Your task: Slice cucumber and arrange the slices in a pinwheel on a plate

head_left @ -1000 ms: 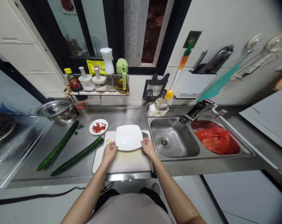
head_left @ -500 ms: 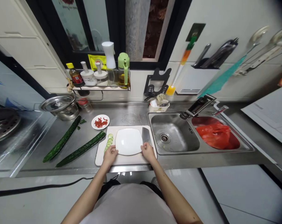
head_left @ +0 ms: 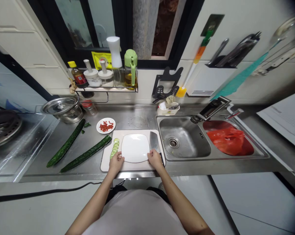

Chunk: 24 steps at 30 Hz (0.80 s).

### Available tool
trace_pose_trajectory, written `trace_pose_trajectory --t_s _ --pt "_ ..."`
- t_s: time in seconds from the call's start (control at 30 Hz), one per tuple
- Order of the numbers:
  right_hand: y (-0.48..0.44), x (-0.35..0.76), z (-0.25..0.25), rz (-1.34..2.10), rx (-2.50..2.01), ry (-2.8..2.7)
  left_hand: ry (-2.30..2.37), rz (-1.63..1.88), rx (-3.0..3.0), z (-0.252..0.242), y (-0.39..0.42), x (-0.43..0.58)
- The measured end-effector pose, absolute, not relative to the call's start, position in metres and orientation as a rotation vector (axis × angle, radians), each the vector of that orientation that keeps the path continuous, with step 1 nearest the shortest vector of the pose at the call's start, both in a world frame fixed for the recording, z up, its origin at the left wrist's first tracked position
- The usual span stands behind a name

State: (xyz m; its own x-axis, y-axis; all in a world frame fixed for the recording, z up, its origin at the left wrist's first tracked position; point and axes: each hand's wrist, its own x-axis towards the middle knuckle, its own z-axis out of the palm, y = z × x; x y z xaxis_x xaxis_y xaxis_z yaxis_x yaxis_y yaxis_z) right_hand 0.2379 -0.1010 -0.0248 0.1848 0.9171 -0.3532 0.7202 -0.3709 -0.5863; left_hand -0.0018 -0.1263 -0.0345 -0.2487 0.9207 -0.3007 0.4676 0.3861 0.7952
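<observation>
A white squarish plate lies on or just over the cutting board. My left hand pinches its lower left corner, and my right hand pinches its lower right corner. Cucumber slices form a row on the board, left of the plate. To the plate's right a kitchen knife rests on the board, its handle partly hidden by my right hand. Two long cucumbers, one nearer the board and one farther left, lie on the steel counter.
A small white dish of red pieces sits behind the board. On the right is a double sink with a red plastic bag in its far basin. A lidded pot stands back left, beneath a shelf of seasoning bottles.
The camera view has tilted and shifted slightly. Both hands keep their hold on the plate, which has barely moved relative to the board.
</observation>
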Motion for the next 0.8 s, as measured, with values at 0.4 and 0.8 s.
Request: trace_pose_trajectory --t_s 0.4,0.8 --pt "-0.0992 0.2383 -0.0249 0.985 -2.173 -1.557 1.895 0.712 1.203 -0.0367 -0.1226 -0.0027" --pt "-0.1012 0.2382 -0.0266 0.995 -2.165 -1.547 1.834 0.77 1.172 -0.0399 -0.1263 -0.0037"
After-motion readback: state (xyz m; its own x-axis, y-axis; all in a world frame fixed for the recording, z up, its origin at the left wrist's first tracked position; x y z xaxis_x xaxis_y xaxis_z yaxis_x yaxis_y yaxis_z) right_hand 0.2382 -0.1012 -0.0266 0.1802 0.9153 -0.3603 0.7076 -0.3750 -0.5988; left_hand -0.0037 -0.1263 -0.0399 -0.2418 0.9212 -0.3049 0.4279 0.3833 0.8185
